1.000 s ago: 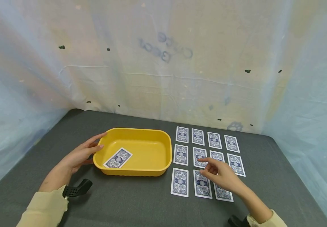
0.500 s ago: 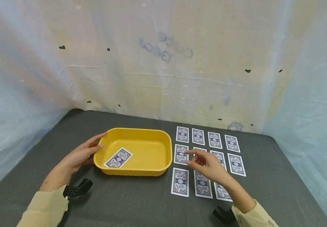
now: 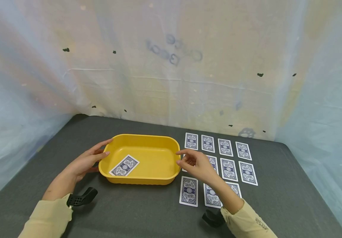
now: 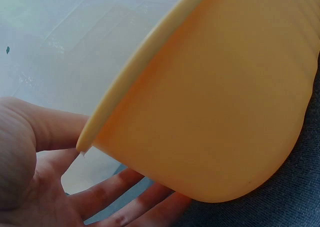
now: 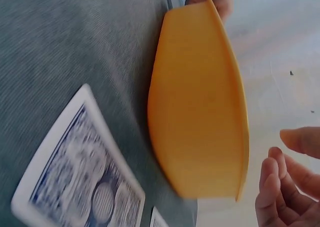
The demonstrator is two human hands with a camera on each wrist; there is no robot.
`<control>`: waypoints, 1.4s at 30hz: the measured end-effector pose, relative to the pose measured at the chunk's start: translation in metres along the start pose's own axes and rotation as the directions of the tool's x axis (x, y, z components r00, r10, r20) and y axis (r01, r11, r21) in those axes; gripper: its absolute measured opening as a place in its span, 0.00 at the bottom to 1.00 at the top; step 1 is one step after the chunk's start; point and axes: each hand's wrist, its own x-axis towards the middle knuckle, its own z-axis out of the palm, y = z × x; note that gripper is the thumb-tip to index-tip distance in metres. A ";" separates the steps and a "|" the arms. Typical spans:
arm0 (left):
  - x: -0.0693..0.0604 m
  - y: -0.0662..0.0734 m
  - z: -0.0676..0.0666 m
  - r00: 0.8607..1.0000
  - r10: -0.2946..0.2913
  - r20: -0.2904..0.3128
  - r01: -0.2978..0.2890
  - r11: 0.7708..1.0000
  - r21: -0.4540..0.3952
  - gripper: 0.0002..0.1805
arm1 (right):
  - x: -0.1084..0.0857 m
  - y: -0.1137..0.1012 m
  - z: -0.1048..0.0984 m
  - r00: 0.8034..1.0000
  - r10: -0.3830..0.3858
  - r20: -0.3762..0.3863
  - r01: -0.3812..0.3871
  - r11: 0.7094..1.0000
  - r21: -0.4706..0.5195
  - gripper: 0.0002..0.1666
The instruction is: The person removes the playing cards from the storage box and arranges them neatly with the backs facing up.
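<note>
A yellow plastic tray [image 3: 156, 155] stands on the table with one face-down playing card [image 3: 124, 166] lying tilted inside. My left hand [image 3: 85, 162] holds its left end; the left wrist view has the thumb [image 4: 65, 129] at the rim and the other fingers against the outer wall. By the tray's right rim hovers my right hand [image 3: 199, 167], loosely curled, thumb and forefinger apart with nothing between them. In the right wrist view, a gap separates these fingers [image 5: 272, 179] from the tray wall. Rows of face-down, blue-backed playing cards [image 3: 188, 191] lie right of the tray, some partly hidden by my right arm.
Dark grey cloth covers the table [image 3: 147, 211]. A pale plastic sheet [image 3: 171, 92] hangs behind it and along both sides. Black wrist devices [image 3: 82, 197] are strapped at both sleeves.
My right hand has moved left, from above the middle of the card rows to the tray's right rim. My left hand, the tray and the cards have stayed in place.
</note>
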 end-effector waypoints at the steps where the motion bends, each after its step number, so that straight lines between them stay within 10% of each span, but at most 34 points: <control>1: 0.000 0.000 0.000 1.000 0.000 -0.001 0.000 1.000 0.000 0.37 | 0.002 -0.002 0.002 1.000 0.000 -0.005 0.000 1.000 0.005 0.18; 18: -0.002 0.001 -0.001 1.000 -0.011 0.005 0.011 1.000 -0.008 0.37 | 0.040 -0.027 0.052 0.998 0.037 -0.043 -0.034 0.997 0.064 0.16; 42: -0.001 0.002 0.001 1.000 -0.025 -0.002 0.025 1.000 -0.007 0.36 | 0.078 -0.056 0.115 0.977 0.192 0.090 -0.193 0.981 0.006 0.29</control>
